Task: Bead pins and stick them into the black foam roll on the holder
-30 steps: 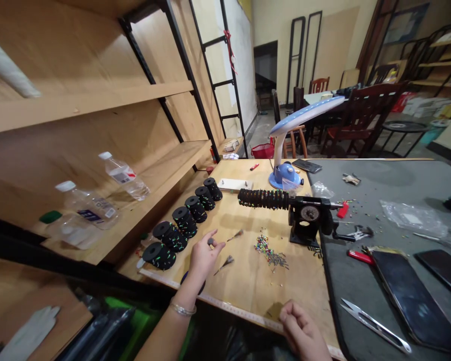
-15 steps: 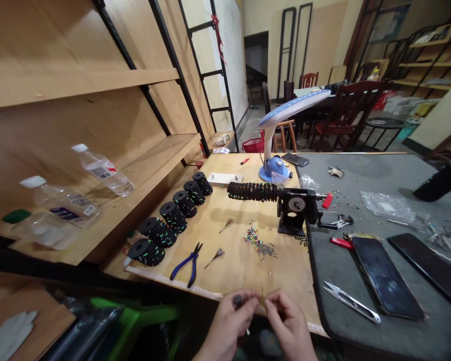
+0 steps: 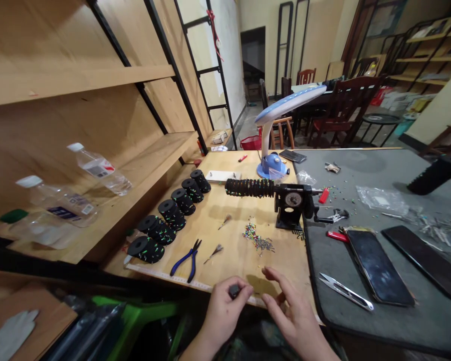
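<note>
Above the near edge of the pale plywood workbench, the left hand clasps a small dark cylindrical piece between thumb and fingers. Just beside it, the right hand is open, fingers spread, gripping nothing. Farther out on the wood lie blue-handled steel pliers, a scatter of multicoloured beads and a row of black, colour-flecked spools.
</note>
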Motion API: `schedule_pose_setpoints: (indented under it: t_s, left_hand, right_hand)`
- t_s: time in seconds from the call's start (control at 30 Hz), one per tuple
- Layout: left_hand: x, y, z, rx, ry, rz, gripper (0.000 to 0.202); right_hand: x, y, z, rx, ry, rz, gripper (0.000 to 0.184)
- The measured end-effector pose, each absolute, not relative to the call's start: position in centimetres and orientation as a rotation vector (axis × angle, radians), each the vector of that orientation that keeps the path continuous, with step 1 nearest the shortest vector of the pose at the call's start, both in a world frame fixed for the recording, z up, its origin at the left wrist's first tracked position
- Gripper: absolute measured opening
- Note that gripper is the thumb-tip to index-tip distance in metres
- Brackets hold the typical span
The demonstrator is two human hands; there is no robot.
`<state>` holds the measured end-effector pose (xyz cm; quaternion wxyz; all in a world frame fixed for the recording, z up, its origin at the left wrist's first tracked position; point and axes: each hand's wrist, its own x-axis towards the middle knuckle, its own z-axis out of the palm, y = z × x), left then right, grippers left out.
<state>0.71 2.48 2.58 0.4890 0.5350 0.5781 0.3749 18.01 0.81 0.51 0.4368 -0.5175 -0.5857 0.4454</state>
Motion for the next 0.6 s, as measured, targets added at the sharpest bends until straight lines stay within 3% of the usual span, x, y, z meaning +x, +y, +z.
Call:
schedule_pose_setpoints:
  t_s: [0.17, 0.3, 0.37, 0.6]
  left_hand:
    - [0.7, 2.0, 3.4, 1.472, 1.408, 0.895, 0.019]
    - [0.5, 1.8, 3.2, 1.408, 1.411, 0.880, 0.022]
    - [0.4, 1.7, 2.8, 1.238, 1.344, 0.881, 0.018]
    - [0.3, 1.7, 1.4, 0.782, 1.131, 0.844, 0.038]
  right_hand:
    - [16.5, 1.1, 1.4, -1.124, -1.419, 1.452, 0.035]
    - [15.7, 1.0, 0.3, -1.175, -1.452, 1.478, 0.022]
    - [15.6, 1.0, -0.4, -1.231, -1.441, 1.445, 0.027]
    - [15.4, 1.0, -1.9, -1.219, -1.012, 1.651, 0.046]
